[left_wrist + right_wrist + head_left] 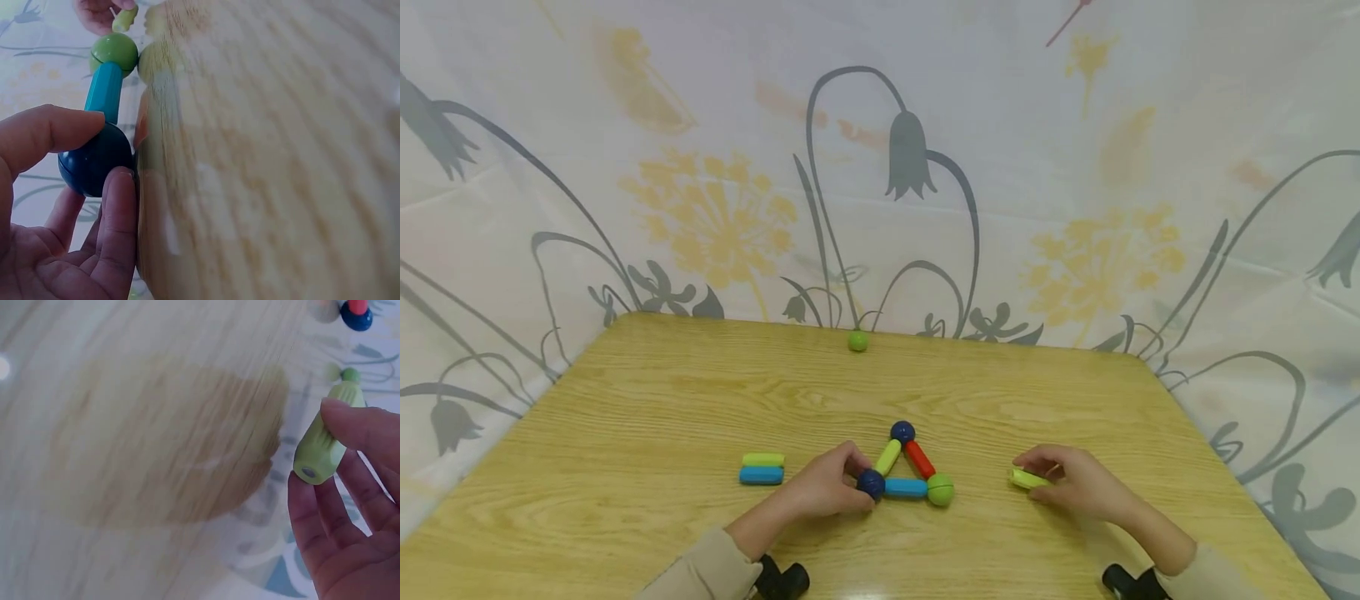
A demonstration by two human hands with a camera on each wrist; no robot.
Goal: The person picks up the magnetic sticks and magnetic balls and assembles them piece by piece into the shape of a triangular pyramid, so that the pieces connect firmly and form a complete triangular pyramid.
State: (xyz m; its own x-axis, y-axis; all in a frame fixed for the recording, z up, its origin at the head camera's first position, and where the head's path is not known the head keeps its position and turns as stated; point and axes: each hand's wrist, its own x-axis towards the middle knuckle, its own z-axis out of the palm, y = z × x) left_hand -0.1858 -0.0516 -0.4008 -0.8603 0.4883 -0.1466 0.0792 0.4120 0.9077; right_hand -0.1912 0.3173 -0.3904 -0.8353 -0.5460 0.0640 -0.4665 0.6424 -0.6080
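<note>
A triangle of magnetic pieces lies on the wooden table [625, 400]: a dark blue ball [871, 483] at the left corner, a green ball [941, 490] at the right, a second dark blue ball [902, 432] at the top, joined by a blue rod [906, 487], a red rod [919, 459] and a lime rod [888, 457]. My left hand [831, 483] pinches the left blue ball [94, 164] between thumb and fingers. My right hand [1075, 482] holds a separate lime rod [1026, 478] [325, 447] just right of the triangle.
A lime rod [763, 459] and a blue rod [762, 475] lie side by side left of my left hand. A lone green ball [857, 340] sits at the table's far edge. A flowered cloth [880, 167] hangs behind and around the table.
</note>
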